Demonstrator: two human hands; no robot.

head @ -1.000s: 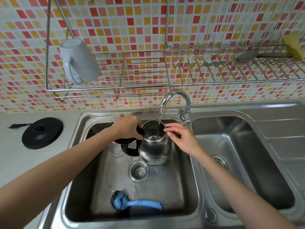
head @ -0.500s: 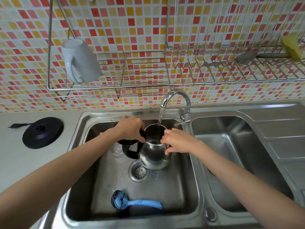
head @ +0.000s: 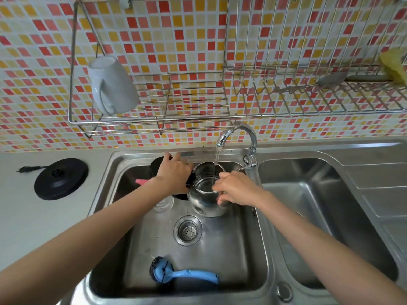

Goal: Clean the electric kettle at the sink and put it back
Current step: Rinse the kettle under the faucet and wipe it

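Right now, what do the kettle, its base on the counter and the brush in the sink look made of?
The kettle: polished stainless steel, by its mirror-like reflections. The base: black, probably plastic, soft even sheen. The brush: blue handle likely moulded plastic, smooth, uniform; its dark head's material unclear.

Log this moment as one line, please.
kettle: under running tap | left hand: at handle, grip unclear | right hand: grips rim | brush: in sink

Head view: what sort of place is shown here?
Most likely a home kitchen: a steel double sink with a running tap, a wire rack holding a mug on a tiled wall, and a kettle base on the counter.
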